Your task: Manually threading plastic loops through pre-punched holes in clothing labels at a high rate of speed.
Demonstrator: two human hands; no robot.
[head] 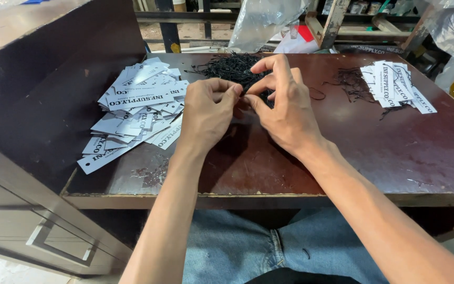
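Both hands meet over the middle of the table (342, 158), just in front of the string pile (229, 67). The left hand (206, 113) has thumb and forefinger pinched together, and the right hand (285, 108) pinches toward it, fingertips almost touching; a thin black string seems to be caught between them, though it is too fine to tell for sure. The pile of black strings lies directly behind the fingers, partly hidden by the right hand.

The table is dark reddish-brown wood, worn and scuffed, with a pale front edge. To its left stands a dark cabinet (38, 105) with a grey drawer and metal handle below. Behind the table are clear plastic bags (264, 21) and wooden frames on a dusty floor. The person's lap in blue jeans (248, 247) shows under the table edge.

There are two heaps of white printed tags: a large loose heap (132, 115) left of the left hand, far too many to count, and a smaller stack (395, 84) well right of the right hand, with a few stray strings (348, 79) beside it
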